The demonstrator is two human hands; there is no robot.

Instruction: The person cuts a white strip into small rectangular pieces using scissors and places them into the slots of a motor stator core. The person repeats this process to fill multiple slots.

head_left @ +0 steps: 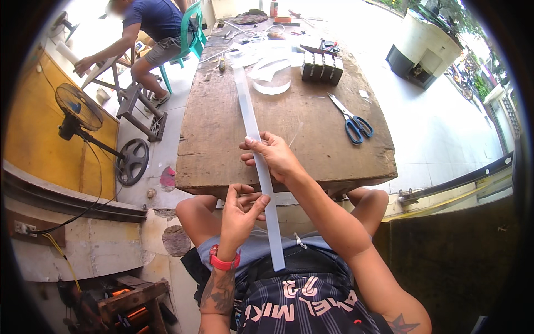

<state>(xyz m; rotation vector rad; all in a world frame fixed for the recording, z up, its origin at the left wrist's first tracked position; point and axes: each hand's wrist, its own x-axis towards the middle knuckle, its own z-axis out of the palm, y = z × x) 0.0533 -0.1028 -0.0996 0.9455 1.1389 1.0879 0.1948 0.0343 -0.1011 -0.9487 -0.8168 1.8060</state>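
A long, translucent white plastic strip (271,228) runs from the tabletop, over its near edge, down to my lap. My right hand (276,158) grips it just above the table's near edge, thumb on top and fingers curled beneath. Lower down, my left hand (240,214), with a red watch on its wrist, pinches the strip's left edge between thumb and bent fingers. The far end reaches a loose coil of similar white strip (272,88) on the table. Scissors (356,127) with blue handles lie to the right, blades slightly apart.
On the wooden table (317,158) stands a dark bundled block (321,68), with scattered tools and scraps behind. A standing fan (78,107) is at left. Farther back, another person (158,28) sits on a green chair (192,33). A large white container (425,47) stands far right.
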